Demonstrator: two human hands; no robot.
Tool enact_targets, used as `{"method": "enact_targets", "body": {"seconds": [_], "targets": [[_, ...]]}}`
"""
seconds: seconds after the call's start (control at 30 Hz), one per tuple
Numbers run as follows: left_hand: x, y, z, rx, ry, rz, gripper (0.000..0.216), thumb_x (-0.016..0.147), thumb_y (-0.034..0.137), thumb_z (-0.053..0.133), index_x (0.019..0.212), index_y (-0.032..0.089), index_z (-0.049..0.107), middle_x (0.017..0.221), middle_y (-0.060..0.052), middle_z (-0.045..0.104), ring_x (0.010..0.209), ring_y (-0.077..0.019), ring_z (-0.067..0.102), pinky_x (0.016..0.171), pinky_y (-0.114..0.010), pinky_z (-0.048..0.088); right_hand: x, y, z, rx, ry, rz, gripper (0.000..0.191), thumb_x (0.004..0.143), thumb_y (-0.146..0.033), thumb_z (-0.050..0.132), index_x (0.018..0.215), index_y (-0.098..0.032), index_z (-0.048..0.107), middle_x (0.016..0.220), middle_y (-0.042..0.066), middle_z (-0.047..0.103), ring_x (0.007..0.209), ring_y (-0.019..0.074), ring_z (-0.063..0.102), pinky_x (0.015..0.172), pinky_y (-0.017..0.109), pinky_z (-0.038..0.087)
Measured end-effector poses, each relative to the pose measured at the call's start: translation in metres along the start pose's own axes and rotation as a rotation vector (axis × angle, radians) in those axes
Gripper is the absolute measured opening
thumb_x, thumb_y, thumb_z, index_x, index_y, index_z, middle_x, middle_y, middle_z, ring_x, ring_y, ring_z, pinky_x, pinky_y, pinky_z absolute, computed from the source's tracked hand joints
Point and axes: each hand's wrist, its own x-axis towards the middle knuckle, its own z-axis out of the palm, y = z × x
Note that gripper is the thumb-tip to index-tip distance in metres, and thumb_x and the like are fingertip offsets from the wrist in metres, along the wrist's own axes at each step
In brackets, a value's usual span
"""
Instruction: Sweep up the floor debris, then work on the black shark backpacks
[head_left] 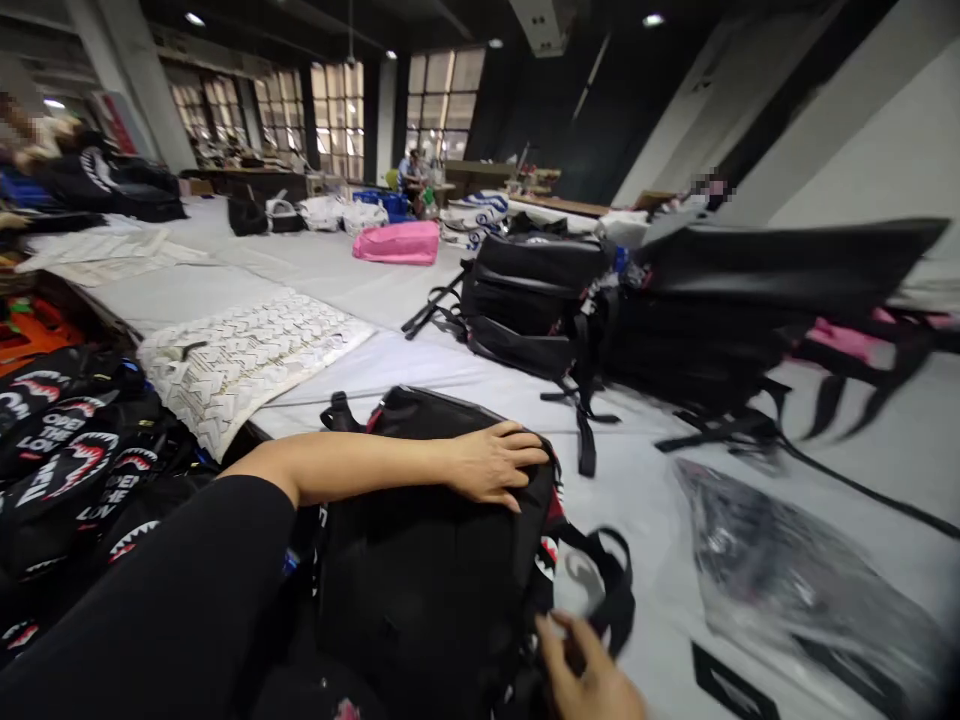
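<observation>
A black backpack (427, 560) lies in front of me on the grey table (420, 370). My left hand (491, 462) rests flat on its top, fingers spread over the fabric. At the bottom edge my right hand (589, 672) shows only in part, its fingers pinched at the backpack's side near a black strap loop (611, 590). What those fingers grip is hard to make out.
A pile of black backpacks (645, 320) with loose straps lies across the table to the right. A clear plastic bag (787, 570) lies at right front. A white patterned sheet (247, 355) lies at left. Shark-print bags (67, 450) are stacked at left. A pink bag (397, 242) sits farther back.
</observation>
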Motion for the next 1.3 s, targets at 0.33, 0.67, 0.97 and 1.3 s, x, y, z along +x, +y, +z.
{"method": "enact_targets", "body": {"seconds": [0.33,0.67,0.97,1.3], "targets": [[-0.019,0.051,0.004,-0.165,-0.096,-0.177,0.038,0.079,0.035,0.079,0.108,0.014,0.067,0.134,-0.017,0.058,0.143,-0.0409,0.035,0.117,-0.075,0.017,0.031,-0.083,-0.002,0.634,0.713,-0.543,0.036,0.098,-0.053,0.050,0.111,-0.021,0.059,0.079,0.003,0.070,0.065,0.0180,0.068,0.062,0.032,0.057],[-0.020,0.077,0.015,-0.242,-0.147,-0.241,0.050,0.071,0.030,0.086,0.112,0.013,0.064,0.140,-0.022,0.052,0.147,-0.0467,0.027,0.107,-0.086,0.013,0.011,-0.036,0.021,0.316,0.414,-0.322,0.034,0.093,-0.048,0.056,0.108,-0.018,0.064,0.088,0.006,0.069,0.082,0.0223,0.065,0.075,0.037,0.053],[-0.035,0.076,0.024,-0.488,-0.084,-0.168,0.030,0.083,0.037,0.076,0.099,0.017,0.062,0.127,-0.012,0.063,0.144,-0.0401,0.033,0.110,-0.084,-0.002,-0.017,-0.047,0.028,0.771,0.397,0.047,0.032,0.079,-0.040,0.076,0.100,-0.017,0.070,0.074,0.000,0.069,0.058,0.0133,0.060,0.055,0.025,0.049],[-0.048,0.087,0.047,-0.324,0.132,-0.143,0.017,0.096,0.033,0.058,0.091,0.018,0.064,0.123,-0.009,0.067,0.142,-0.0305,0.042,0.118,-0.073,-0.007,0.002,-0.054,0.040,0.592,0.492,-0.096,0.026,0.091,-0.041,0.063,0.085,-0.016,0.066,0.057,-0.003,0.058,0.045,0.0110,0.051,0.046,0.024,0.041]]}}
